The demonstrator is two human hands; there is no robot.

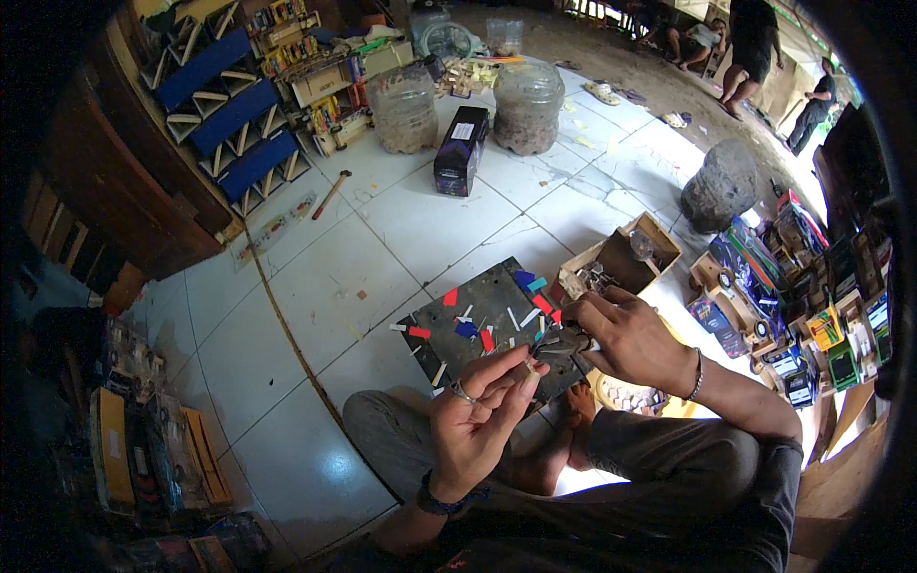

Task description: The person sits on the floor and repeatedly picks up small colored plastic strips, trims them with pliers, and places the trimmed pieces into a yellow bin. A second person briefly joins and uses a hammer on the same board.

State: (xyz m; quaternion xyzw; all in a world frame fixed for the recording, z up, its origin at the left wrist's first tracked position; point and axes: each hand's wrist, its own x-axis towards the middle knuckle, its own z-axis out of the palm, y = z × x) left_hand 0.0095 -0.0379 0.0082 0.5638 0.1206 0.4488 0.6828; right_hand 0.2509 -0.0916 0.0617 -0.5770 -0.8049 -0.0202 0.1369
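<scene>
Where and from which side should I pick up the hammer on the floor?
Probably mid-handle: take the hammer by its slim brown handle, from above and slightly right. It lies flat on the tiles, dark head at the far end, handle slanting back toward the wearer. A flat strip lies close on the left.

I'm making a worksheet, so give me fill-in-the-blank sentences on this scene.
1. The left hand wears a ____ on one finger.
2. The right hand holds a pliers-like tool and has a bracelet on its ____.
3. White, teal, blue and ____ scraps lie on the dark board.
4. The wooden-handled tool on the tiled floor is a ____.
Answers: ring; wrist; red; hammer.
</scene>
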